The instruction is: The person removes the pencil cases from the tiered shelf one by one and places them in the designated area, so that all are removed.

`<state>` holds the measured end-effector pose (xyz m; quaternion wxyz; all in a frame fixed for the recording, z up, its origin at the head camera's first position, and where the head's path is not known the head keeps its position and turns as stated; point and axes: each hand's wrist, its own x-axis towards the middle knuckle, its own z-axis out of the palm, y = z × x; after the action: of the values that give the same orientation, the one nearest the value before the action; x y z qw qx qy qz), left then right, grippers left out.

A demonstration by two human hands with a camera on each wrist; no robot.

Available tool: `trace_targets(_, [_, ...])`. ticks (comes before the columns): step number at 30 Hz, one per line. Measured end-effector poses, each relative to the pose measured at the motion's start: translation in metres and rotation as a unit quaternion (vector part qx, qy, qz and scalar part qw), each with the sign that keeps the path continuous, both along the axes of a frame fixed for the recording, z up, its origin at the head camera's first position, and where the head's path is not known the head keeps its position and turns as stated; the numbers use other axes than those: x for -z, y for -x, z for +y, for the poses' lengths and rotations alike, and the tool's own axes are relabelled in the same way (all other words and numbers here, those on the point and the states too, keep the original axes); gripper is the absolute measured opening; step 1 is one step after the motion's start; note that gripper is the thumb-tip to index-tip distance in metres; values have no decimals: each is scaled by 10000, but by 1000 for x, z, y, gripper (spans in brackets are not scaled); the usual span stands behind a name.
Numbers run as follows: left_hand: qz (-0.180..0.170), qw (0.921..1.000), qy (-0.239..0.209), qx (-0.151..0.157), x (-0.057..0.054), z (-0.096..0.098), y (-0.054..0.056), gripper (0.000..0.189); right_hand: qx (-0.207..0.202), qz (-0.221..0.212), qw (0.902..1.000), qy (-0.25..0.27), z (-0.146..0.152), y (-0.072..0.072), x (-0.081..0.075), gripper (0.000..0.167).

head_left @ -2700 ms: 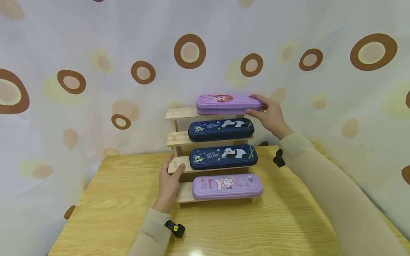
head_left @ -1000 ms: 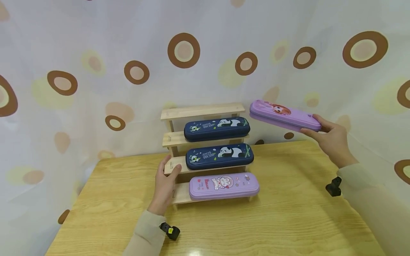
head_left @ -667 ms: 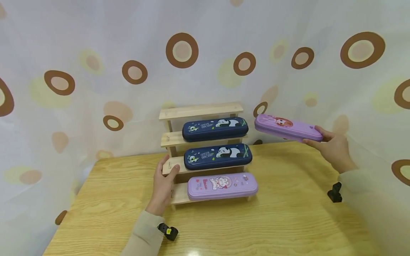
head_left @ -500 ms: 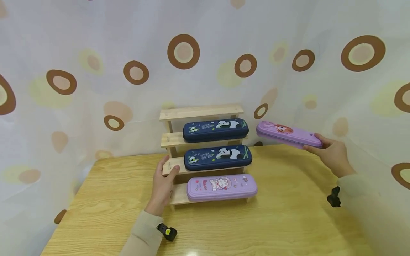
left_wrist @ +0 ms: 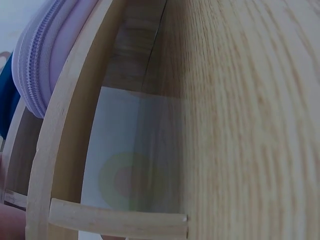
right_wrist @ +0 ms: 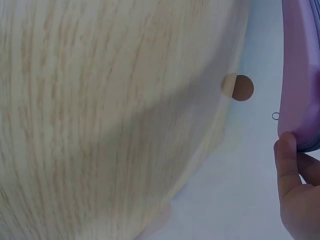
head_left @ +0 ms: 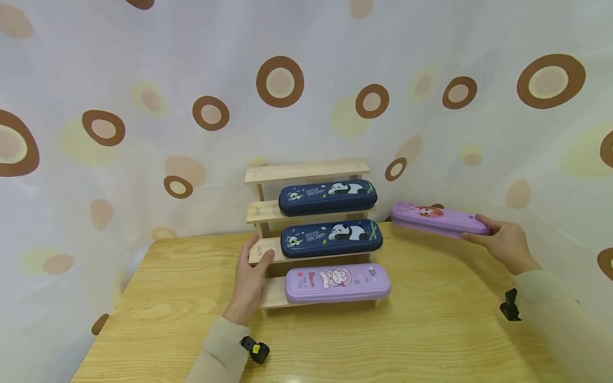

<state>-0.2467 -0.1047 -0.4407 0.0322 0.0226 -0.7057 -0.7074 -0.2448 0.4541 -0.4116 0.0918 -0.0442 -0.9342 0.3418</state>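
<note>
A purple pencil case (head_left: pixel 440 219) with a red-haired girl on its lid is held by its right end. My right hand (head_left: pixel 505 242) pinches it between thumb and fingers, over the back right of the table. In the right wrist view the case (right_wrist: pixel 300 75) shows at the right edge, with fingertips (right_wrist: pixel 287 145) at its end. My left hand (head_left: pixel 251 279) grips the left end of a stepped wooden rack (head_left: pixel 306 171), thumb on the second step up. Two navy panda pencil cases (head_left: pixel 328 198) and a lilac bunny pencil case (head_left: pixel 337 283) lie on the lower steps.
The rack stands on a wood-grain table (head_left: pixel 182 308), near its back edge. A white curtain (head_left: pixel 316 48) with brown rings hangs behind and along both sides. The rack's top step carries nothing.
The red-haired-girl case was lifted off the top step by my right hand, carried right, then lowered towards the table. My left hand has kept its grip on the rack.
</note>
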Motion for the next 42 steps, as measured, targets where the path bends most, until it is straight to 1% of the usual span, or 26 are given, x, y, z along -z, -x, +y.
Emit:
trace_targets(5, [29, 10000, 19, -1, 1, 1, 1, 62, -62, -213, 9997, -103, 6, 2, 5, 91])
trace_targets(9, [-8, 9999, 73, -72, 2, -1, 1, 62, -107, -366, 9992, -80, 7, 5, 11, 92])
trace_targets(13, [-63, 9999, 118, -84, 1, -1, 1, 62, -162, -330, 9992, -163, 4, 7, 15, 90])
trace_targets(15, [-56, 9999, 105, -93, 1, -2, 0, 62, -199, -315, 9991, -210, 4, 7, 16, 89])
trace_targets(18, [-28, 9997, 209, -98, 1, -3, 0, 62, -276, -299, 9989, -229, 4, 6, 19, 86])
trace_targets(20, [-7, 9996, 259, -92, 1, -3, 0, 62, -323, -350, 9987, -157, 5, 6, 20, 85])
trace_targets(21, [-29, 9996, 276, -73, -4, -2, -2, 62, -338, -406, 9985, -112, 6, 5, 21, 85])
trace_targets(24, [-94, 9997, 224, -39, -6, -2, -3, 62, -381, -594, 9975, 46, 9, 5, 22, 86])
trace_targets(27, [-110, 9998, 182, -36, -5, -2, -3, 62, -427, -722, 9965, 68, 11, 4, 25, 86])
trace_targets(28, [-88, 9998, 183, -54, -1, -2, 0, 62, -444, -745, 9962, 68, 12, 3, 25, 85])
trace_targets(32, [-9, 9997, 219, -98, 3, -2, 1, 61, -461, -869, 9951, 129, 11, 0, 27, 84])
trace_targets(37, [-5, 9995, 277, -123, 1, -2, 0, 61, -416, -860, 9953, 129, 10, -2, 29, 83])
trace_targets(42, [-23, 9997, 218, -126, -1, -2, -1, 61, -460, -878, 9949, 181, 13, -1, 32, 83])
